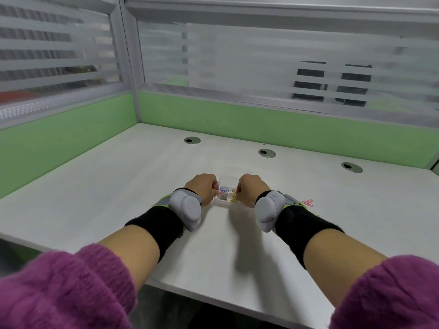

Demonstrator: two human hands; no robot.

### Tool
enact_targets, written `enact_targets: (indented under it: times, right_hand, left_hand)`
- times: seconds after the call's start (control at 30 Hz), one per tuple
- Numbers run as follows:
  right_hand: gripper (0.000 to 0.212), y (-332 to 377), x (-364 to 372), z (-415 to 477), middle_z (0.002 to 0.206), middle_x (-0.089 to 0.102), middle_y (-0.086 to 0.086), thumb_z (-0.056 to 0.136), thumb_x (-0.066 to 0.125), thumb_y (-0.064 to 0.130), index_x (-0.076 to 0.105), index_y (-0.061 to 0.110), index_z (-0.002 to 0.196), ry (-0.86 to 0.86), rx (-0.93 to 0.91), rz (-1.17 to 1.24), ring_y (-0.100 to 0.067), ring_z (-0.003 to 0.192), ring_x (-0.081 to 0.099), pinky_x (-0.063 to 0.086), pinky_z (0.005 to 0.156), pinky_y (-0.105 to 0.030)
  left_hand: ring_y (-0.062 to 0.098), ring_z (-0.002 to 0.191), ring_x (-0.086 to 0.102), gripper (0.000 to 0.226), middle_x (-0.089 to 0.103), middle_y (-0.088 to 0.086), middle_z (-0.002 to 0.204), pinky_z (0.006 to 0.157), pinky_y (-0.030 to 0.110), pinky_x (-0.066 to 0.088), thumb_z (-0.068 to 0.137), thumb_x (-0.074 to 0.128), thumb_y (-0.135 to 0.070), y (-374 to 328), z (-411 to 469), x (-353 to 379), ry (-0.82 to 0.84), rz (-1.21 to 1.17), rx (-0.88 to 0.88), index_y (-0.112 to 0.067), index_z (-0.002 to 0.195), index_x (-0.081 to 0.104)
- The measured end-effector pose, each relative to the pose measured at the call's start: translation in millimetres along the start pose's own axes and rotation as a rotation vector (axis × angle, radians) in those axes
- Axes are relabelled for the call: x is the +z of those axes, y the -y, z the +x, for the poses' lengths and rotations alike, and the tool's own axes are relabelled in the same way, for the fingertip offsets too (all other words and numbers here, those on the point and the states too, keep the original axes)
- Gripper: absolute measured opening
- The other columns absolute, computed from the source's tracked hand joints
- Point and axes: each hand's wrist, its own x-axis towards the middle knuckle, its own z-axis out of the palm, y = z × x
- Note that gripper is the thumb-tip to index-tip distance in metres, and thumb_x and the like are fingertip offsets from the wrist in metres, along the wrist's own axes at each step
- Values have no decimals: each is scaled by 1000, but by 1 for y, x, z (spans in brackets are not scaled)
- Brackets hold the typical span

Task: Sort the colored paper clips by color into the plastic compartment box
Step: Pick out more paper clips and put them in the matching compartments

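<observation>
So the clear plastic compartment box (228,179) sits on the white bench (118,186), right between the two hands, lid flipped open toward the far side. Inside you can make out blue and pink paper clips (223,189) in the near-left cells, a heap of silver paper clips (221,197) in the front-left one, and yellow paper clips (233,199) front-right. It's all pretty tiny, so I can't tell exactly which cell holds what beyond that.

The left hand (202,188) is curled in at the box's left edge, fingertips bunched right over the pink/blue clips; it looks like it's pinching one, but honestly I can't tell for sure. The right hand (251,188) is curled the same way at the right edge, fingers tucked in, and what (if anything) it's holding is hidden.

A few loose pink paper clips (308,202) lie on the bench off to the right, just past the right wrist. Both wrists wear a grey tracker with a black band, with fuzzy purple sleeves (59,290) pushed up. Green partition panels (261,119) wrap the bench's far and left sides.
</observation>
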Motion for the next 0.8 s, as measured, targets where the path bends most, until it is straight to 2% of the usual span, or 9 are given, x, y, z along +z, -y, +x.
enact_targets:
  times: [0.13,0.23,0.3,0.37,0.43,0.53,0.67,0.8]
  right_hand:
    - [26,3,2,2,117,66,-17,87,53,7,63,1,110,16,0,-4,-34,106,63,49,78,-33]
    - [25,4,3,3,116,66,-18,87,55,10,63,1,109,19,5,4,-31,90,58,41,71,-28]
    - [25,3,3,3,116,66,-18,88,55,11,63,2,109,15,8,12,-30,90,59,43,72,-29]
    - [25,2,3,4,115,67,-18,87,55,10,64,2,109,17,11,23,-33,102,64,48,76,-32]
    - [26,0,3,3,115,67,-18,87,56,12,64,1,109,21,10,35,-33,106,64,47,75,-31]
    - [26,-3,2,3,115,67,-18,87,55,13,64,2,109,17,3,43,-34,105,63,43,73,-30]
    - [25,-12,-1,1,115,66,-18,87,52,12,64,1,107,-5,17,47,-30,91,58,44,73,-31]
    - [26,-25,-4,-1,116,66,-16,88,52,12,64,3,109,-16,37,49,-33,103,63,51,81,-33]
  left_hand:
    - [28,112,56,20,63,9,120,92,35,44,93,55,-16,2,0,1,0,-5,-1,-7,109,62]
    - [28,113,56,20,63,9,120,92,34,44,92,55,-16,2,1,1,0,-1,-1,-7,109,62]
    - [27,113,56,20,63,9,120,92,34,44,93,55,-16,1,1,1,1,0,-2,-8,109,62]
    - [27,113,56,20,63,9,121,92,33,44,93,55,-16,0,2,2,-1,0,1,-8,109,63]
    - [27,114,56,20,63,9,121,93,33,43,93,56,-16,-2,2,3,-1,-3,5,-8,109,63]
    - [27,114,56,20,63,8,121,93,34,44,93,56,-17,-5,2,4,0,-6,9,-8,109,63]
    - [27,113,56,19,64,8,120,93,34,44,92,56,-15,-11,2,5,-2,-8,23,-8,108,63]
    - [27,111,58,18,66,9,117,92,34,46,91,56,-14,-24,3,9,9,-2,58,-7,106,65]
